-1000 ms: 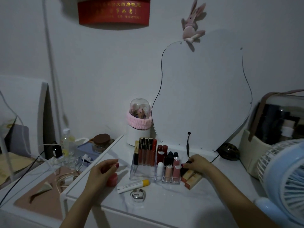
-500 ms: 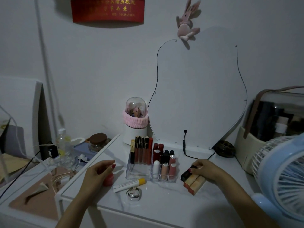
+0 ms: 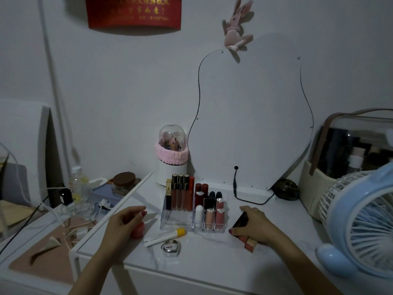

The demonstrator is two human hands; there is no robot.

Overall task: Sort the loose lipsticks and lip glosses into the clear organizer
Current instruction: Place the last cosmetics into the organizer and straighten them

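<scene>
The clear organizer [image 3: 177, 219] stands mid-table with several lip glosses and lipsticks upright in its back and right slots; its front left section is bare. My right hand [image 3: 256, 227] rests just right of it, fingers closed on a black lipstick [image 3: 241, 221], with two tan and pink lipsticks [image 3: 248, 243] lying under the palm. My left hand [image 3: 122, 225] hovers left of the organizer, fingers curled loosely above a small pink jar [image 3: 138, 231]. A white tube with a yellow cap [image 3: 164, 237] and a shiny silver case [image 3: 170, 248] lie in front of the organizer.
A curved mirror [image 3: 251, 116] leans on the wall behind. A domed holder with a pink band [image 3: 172, 158] stands at its left. A blue fan [image 3: 361, 222] and a cosmetics case [image 3: 350, 150] fill the right side. Cables, a bottle and a jar crowd the lower left table.
My right hand has drawn away from the organizer's right edge toward me and closed on the black lipstick among the loose ones. My left hand has stayed over the pink jar.
</scene>
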